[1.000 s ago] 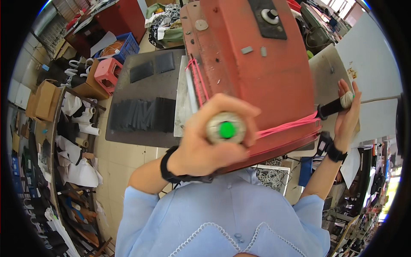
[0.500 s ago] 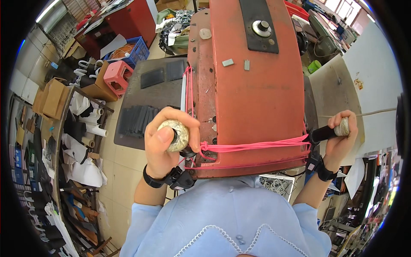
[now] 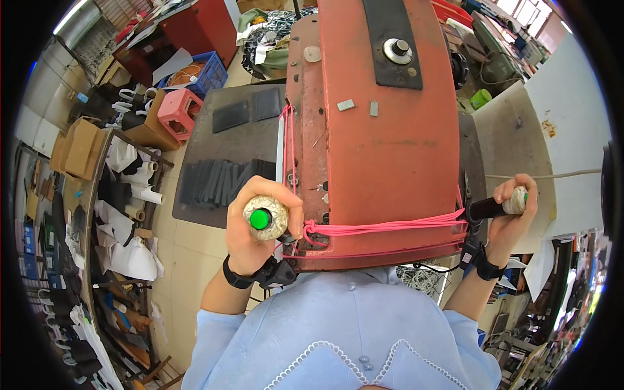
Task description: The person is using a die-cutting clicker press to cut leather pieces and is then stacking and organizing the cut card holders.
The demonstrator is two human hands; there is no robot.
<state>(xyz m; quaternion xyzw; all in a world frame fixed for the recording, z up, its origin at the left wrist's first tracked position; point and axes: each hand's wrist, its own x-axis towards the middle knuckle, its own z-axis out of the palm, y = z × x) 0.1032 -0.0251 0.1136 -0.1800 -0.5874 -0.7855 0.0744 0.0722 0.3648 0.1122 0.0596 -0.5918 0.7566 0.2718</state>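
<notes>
My left hand (image 3: 240, 237) is closed round an upright handle (image 3: 278, 211) wrapped in pale tape. A green push button (image 3: 260, 219) shows uncovered on its top. On the other side, my right hand (image 3: 509, 224) grips a black handle (image 3: 486, 208) with a similarly wrapped end, where a sliver of green shows. Both handles are at the near end of a large red machine arm (image 3: 396, 175). Pink cord (image 3: 390, 224) is tied across this end between the handles. A black plate with a round dial (image 3: 398, 51) sits on the arm's top.
Left of the arm, a dark table (image 3: 214, 143) holds black flat pieces (image 3: 218, 185) in a fanned row. A shelf rack with white rolls (image 3: 146, 195), a pink stool (image 3: 179, 114) and a blue crate (image 3: 211, 73) stand further left. A pale panel (image 3: 520, 156) rises at right.
My left thumb has come off the handle's top, uncovering the green button. My right fingers have shifted slightly on their handle. The red arm's near end has moved slightly left.
</notes>
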